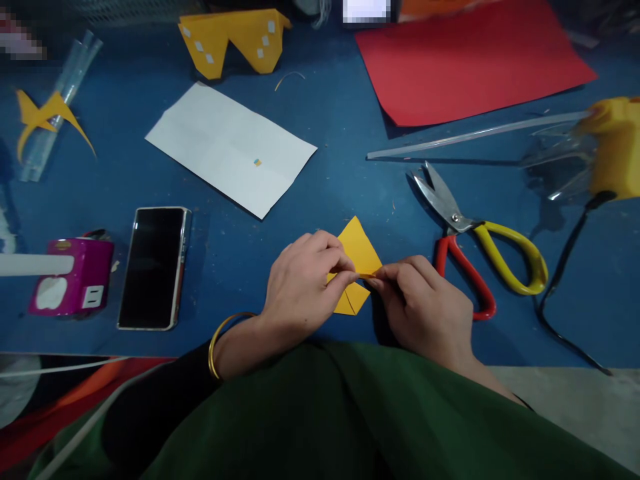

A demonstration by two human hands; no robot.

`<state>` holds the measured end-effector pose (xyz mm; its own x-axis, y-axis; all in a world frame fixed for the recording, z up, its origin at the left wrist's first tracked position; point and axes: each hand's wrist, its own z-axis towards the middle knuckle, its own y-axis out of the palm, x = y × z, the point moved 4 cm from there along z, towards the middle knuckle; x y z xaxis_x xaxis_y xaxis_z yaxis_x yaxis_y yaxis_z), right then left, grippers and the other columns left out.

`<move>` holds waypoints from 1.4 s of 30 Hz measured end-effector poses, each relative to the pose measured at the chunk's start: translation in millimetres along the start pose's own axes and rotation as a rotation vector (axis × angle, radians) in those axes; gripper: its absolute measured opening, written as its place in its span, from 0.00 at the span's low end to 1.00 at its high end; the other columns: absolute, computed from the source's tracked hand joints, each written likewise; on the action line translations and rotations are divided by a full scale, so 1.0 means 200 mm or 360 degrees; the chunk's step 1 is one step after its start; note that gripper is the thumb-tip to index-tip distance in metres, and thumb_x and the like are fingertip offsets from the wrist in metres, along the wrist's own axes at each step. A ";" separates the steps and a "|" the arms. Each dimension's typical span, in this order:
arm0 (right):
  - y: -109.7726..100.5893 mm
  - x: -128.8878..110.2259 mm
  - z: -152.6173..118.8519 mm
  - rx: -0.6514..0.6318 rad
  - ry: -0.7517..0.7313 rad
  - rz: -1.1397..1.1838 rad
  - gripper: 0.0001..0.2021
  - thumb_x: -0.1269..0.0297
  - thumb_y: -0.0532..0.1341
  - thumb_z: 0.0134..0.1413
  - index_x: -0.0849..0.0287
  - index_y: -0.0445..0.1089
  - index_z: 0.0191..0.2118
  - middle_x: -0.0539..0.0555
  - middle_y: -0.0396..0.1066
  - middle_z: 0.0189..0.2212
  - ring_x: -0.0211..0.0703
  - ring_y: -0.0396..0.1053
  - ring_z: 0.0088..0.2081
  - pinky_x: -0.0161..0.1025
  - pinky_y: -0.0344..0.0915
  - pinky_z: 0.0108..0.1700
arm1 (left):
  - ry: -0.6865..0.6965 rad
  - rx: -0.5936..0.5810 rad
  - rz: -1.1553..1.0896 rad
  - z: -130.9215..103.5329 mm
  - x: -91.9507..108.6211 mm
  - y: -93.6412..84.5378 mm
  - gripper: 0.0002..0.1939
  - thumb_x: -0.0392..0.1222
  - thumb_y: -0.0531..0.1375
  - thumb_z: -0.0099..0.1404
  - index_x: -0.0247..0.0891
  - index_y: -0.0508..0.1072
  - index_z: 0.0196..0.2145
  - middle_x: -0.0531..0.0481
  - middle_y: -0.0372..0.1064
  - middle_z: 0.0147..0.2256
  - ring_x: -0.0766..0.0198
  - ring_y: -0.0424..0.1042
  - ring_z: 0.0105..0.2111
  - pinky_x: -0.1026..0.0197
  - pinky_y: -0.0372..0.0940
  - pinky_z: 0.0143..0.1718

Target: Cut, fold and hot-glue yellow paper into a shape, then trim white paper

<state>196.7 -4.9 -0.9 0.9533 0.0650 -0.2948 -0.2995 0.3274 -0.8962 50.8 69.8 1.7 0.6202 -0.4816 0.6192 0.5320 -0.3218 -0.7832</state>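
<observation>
A small piece of folded yellow paper (359, 245) lies near the front edge of the blue table, between my hands. My left hand (310, 280) pinches its raised fold from the left, thumb and fingers together. From the right, my right hand (425, 300) grips the other end of the same fold between thumb and forefinger. Below the fold, a creased flap spreads toward me; part of it is hidden under my left hand. Just right of my right hand lie scissors (455, 220) with one red and one yellow handle, blades apart.
A white sheet (230, 147), a phone (154, 267) and a purple box (75, 277) lie to the left. Farther back are a yellow cut-out (235, 40) with white squares and red paper (470, 63). A yellow glue gun (617, 150) with its glue stick and cord occupies the right.
</observation>
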 end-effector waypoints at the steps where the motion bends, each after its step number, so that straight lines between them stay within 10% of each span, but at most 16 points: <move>1: 0.00 0.00 0.00 -0.0010 0.0004 -0.0046 0.14 0.59 0.58 0.67 0.59 0.73 0.32 0.52 0.73 0.27 0.38 0.65 0.23 0.37 0.52 0.24 | -0.0006 -0.0006 -0.0004 0.00 0.00 0.00 0.04 0.38 0.66 0.64 0.40 0.76 0.30 0.52 0.73 0.37 0.62 0.70 0.38 0.59 0.62 0.37; 29: 0.03 0.00 0.03 -0.0259 0.0363 0.0023 0.06 0.61 0.58 0.61 0.56 0.61 0.39 0.51 0.73 0.29 0.40 0.67 0.23 0.35 0.48 0.25 | -0.0198 0.0016 -0.0188 0.00 -0.01 -0.03 0.13 0.29 0.64 0.60 0.39 0.68 0.41 0.51 0.69 0.38 0.64 0.70 0.35 0.57 0.65 0.38; 34: 0.03 -0.01 0.03 -0.0241 0.0334 0.0015 0.06 0.61 0.57 0.61 0.57 0.62 0.38 0.52 0.73 0.30 0.39 0.65 0.23 0.35 0.48 0.25 | 0.0177 0.0171 -0.0029 -0.09 0.03 -0.07 0.09 0.34 0.55 0.71 0.39 0.75 0.44 0.48 0.75 0.42 0.63 0.74 0.41 0.60 0.68 0.40; 42: 0.03 -0.01 0.03 -0.0168 0.0299 0.0010 0.05 0.62 0.57 0.62 0.57 0.62 0.37 0.52 0.72 0.29 0.39 0.65 0.24 0.35 0.47 0.25 | 0.0786 -0.0256 0.0790 -0.18 0.09 0.02 0.21 0.42 0.49 0.75 0.24 0.68 0.57 0.37 0.73 0.47 0.51 0.70 0.43 0.50 0.66 0.38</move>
<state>193.7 1.7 -4.2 0.9304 -0.1136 -0.3484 -0.3172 0.2264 -0.9209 43.5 30.9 7.9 0.4136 -0.9026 0.1194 0.1396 -0.0667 -0.9880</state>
